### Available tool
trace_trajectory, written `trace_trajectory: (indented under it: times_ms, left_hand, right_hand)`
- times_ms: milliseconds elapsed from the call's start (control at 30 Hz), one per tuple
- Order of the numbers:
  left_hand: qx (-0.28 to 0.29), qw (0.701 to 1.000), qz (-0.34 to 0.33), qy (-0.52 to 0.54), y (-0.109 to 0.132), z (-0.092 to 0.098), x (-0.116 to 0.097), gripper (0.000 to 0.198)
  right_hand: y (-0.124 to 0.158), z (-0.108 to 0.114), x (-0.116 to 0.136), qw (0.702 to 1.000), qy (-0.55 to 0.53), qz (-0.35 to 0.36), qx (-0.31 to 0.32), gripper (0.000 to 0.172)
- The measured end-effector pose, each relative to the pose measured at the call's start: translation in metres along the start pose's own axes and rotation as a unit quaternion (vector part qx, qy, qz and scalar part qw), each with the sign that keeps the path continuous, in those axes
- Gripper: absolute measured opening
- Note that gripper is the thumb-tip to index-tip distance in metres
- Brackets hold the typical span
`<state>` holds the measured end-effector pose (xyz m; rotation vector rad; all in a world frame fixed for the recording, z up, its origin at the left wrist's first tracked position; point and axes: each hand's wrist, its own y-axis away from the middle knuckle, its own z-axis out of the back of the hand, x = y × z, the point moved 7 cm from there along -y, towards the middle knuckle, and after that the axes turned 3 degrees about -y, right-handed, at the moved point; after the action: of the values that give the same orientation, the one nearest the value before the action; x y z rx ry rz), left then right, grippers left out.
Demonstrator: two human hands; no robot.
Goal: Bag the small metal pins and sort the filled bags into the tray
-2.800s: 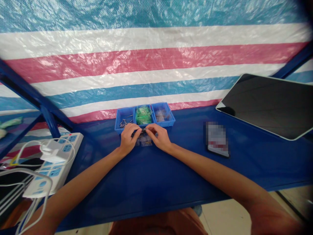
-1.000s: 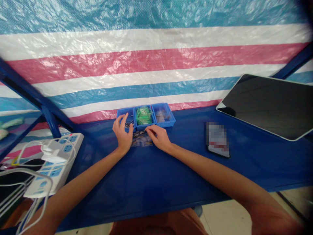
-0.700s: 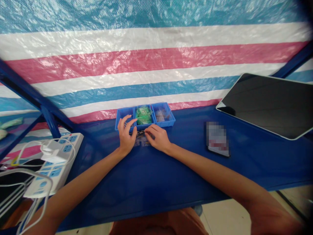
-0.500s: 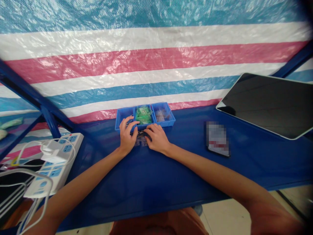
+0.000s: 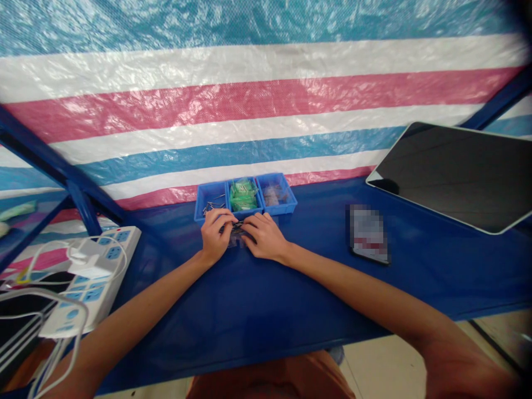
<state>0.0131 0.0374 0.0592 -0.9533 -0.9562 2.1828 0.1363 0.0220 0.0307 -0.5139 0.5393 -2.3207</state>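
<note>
My left hand and my right hand meet on the blue table, just in front of three small blue bins. Both hands have their fingers curled in a pinch over a clear little bag of small metal pins. Fingertips of the two hands nearly touch at a tiny dark part that is too small to name. The left bin holds loose metal pins, the middle one green pieces, the right one clear packets.
A white power strip with plugs and cables lies at the left. A phone lies right of my hands, and a large dark tablet leans at the far right. A striped tarp backs the table.
My left hand reached up to the left bin, then came back down. Both hands have now drawn together and closed over the little bag.
</note>
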Motion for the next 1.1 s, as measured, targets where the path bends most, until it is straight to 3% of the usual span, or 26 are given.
trace_trajectory:
  times_ms: [133,367,567,733,867,1000,1100]
  left_hand:
    - [-0.003,1.000,0.000,0.014,0.001,0.001,0.001,0.017]
    - [-0.005,1.000,0.007,0.029,0.003,0.002,0.003,0.016]
    - [-0.007,0.999,0.004,0.036,0.002,0.002,0.001,0.017]
    - [-0.010,0.999,0.001,0.049,0.001,0.002,-0.001,0.017]
    - [-0.011,0.999,0.001,0.049,0.001,0.002,-0.001,0.016]
    - [-0.008,0.999,0.003,0.048,0.001,0.001,0.000,0.016]
    - [0.008,0.999,0.010,0.038,0.000,0.000,-0.001,0.014]
  right_hand:
    - [0.003,0.008,0.021,0.994,0.000,0.097,0.050,0.033]
    - [0.004,0.003,0.027,0.986,0.033,0.117,0.117,0.028]
    - [0.005,-0.005,0.024,0.985,0.043,0.131,0.106,0.026]
    - [0.006,-0.011,0.018,0.988,0.040,0.133,0.075,0.019]
    - [0.006,-0.007,0.012,0.993,-0.001,0.120,0.013,0.019]
    - [0.006,0.007,0.001,0.991,-0.090,0.066,-0.076,0.020]
    - [0.006,0.019,-0.010,0.971,-0.188,-0.004,-0.149,0.018]
